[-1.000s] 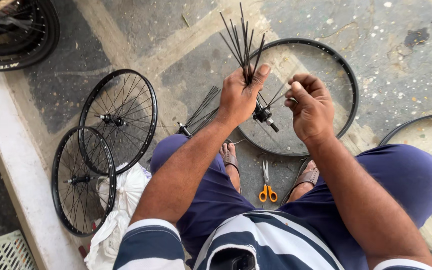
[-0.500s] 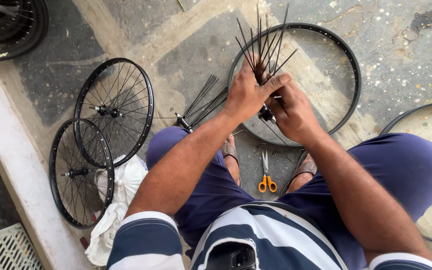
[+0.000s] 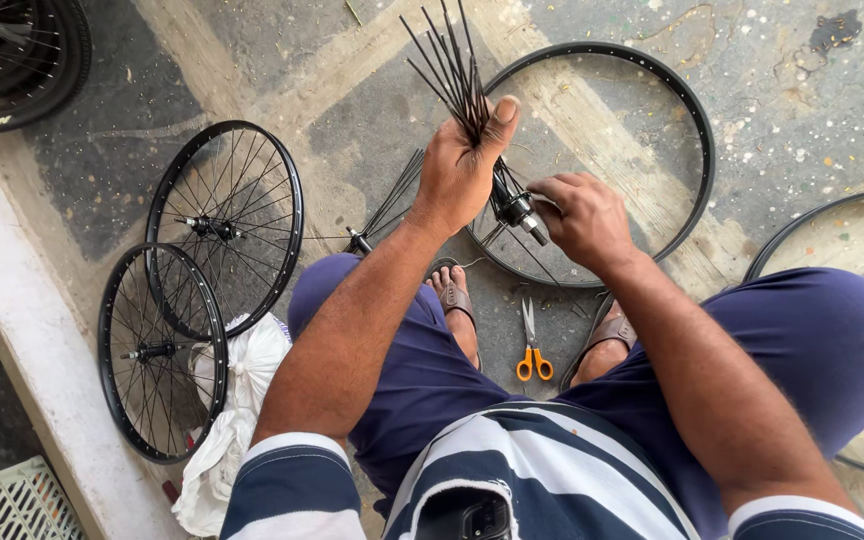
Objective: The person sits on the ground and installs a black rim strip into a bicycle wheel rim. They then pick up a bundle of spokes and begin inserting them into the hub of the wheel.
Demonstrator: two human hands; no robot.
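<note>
Above the knees, the left hand was clenched around a bundle of black spokes, thumb pressed up along the stems; the spokes fanned upward and outward past the fist, thin and wiry, and looked light, springy and apt to slip loose unless gripped low where they gathered; just below and to the right of that fist, the hub sat between both hands, a small metal piece, hard and likely a little heavy for its size, best taken by its barrel; the right hand was curled over its lower end, fingers closed on it or on a spoke there, which one could not be told; both forearms reached forward from the lap, the left raised and the right lower, wrist bent inward; beyond the hands a bare black rim lay flat on the floor; nearer the body than the hands, orange-handled scissors lay between the feet; far to the left of the left hand stood two built wheels.
</note>
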